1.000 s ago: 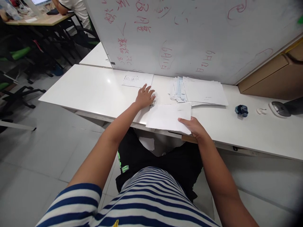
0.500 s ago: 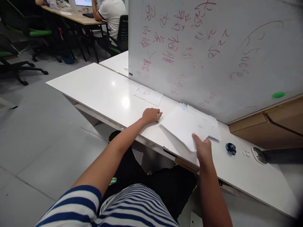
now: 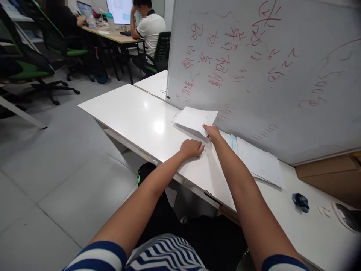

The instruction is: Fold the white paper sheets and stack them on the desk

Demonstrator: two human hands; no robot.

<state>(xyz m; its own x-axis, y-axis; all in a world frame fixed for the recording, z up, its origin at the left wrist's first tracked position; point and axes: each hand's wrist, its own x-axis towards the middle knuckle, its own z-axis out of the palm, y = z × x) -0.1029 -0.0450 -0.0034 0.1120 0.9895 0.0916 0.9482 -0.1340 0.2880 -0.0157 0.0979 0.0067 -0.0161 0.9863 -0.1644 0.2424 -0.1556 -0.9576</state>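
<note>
My right hand point(image 3: 212, 132) pinches the near right corner of a white sheet of paper point(image 3: 196, 118). The sheet is tilted over another printed sheet point(image 3: 175, 116), whose left edge peeks out beneath it. Curled on the white table is my left hand point(image 3: 192, 149), with a small dark bit showing under its fingertips that I cannot make out. To the right of my right forearm lies a loose stack of papers point(image 3: 261, 162), some bluish at the left end.
A whiteboard point(image 3: 242, 79) with red writing stands along the back of the white table point(image 3: 126, 116). On the right are a dark blue crumpled item point(image 3: 300, 202), small white pieces point(image 3: 324, 211), a round-based object point(image 3: 348, 216) and a cardboard box point(image 3: 327, 175). Two people sit at a desk behind.
My right hand has carried the sheet leftward from the paper stack to above the printed sheet. My left hand stays curled on the table. The view has shifted left.
</note>
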